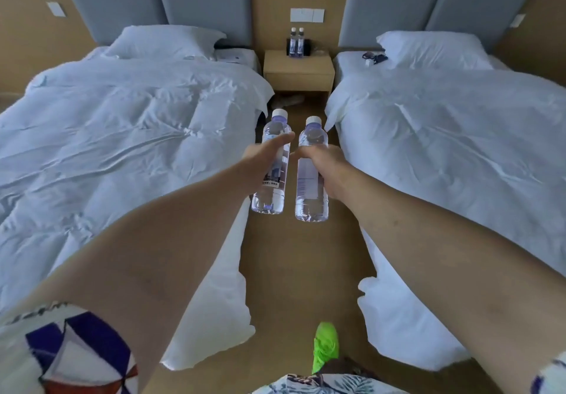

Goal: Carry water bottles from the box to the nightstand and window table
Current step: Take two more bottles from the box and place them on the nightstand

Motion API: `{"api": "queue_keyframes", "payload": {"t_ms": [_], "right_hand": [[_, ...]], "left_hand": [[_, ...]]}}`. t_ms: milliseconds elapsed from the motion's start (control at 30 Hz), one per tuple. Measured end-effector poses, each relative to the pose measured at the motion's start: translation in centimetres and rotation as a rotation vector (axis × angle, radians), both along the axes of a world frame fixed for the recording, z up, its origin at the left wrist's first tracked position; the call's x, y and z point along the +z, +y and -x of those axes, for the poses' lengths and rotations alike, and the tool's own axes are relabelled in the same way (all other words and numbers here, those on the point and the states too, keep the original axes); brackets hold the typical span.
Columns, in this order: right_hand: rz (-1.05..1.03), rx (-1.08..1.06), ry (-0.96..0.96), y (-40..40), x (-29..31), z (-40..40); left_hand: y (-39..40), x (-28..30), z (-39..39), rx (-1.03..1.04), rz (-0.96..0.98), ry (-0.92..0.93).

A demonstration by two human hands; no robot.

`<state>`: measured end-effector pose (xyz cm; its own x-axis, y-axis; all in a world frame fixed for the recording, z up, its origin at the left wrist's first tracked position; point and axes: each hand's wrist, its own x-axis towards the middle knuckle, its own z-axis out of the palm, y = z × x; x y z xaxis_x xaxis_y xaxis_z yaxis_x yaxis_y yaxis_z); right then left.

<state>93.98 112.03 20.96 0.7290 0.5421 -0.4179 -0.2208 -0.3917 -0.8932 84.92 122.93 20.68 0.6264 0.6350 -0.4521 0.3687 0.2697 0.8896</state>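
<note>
Left hand [263, 161] clamped round left bottle [271, 176]; right hand [324, 164] clamped round right bottle [311, 179]. Both bottles upright, caps up, long axes vertical, side by side, near each other but not touching, held over aisle floor between two beds.

Nightstand [298, 70] dead ahead, far end of aisle, well apart from hands. Two bottles [297, 42] already stand on its top, toward back.

Neither hand clearly nearer; both about level. Judgement: carry stage, set-down not yet done; free space appears in front of standing pair.
</note>
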Motion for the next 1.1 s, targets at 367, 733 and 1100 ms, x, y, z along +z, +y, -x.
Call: {"api": "queue_keyframes", "payload": {"t_ms": [367,733,1100], "right_hand": [[-0.019,0.032,-0.018,11.8,-0.6,-18.4],[-0.005,0.006,0.024,21.6,-0.9,-34.7],[-0.04,-0.073,0.041,37.3,-2.3,-50.2]], "left_hand": [[11.5,-0.6,-19.0,0.082,-0.054,0.026],[21.9,-0.3,-34.9,0.101,-0.068,0.065],[38.6,-2.3,-51.6,0.031,-0.069,0.081]]}}
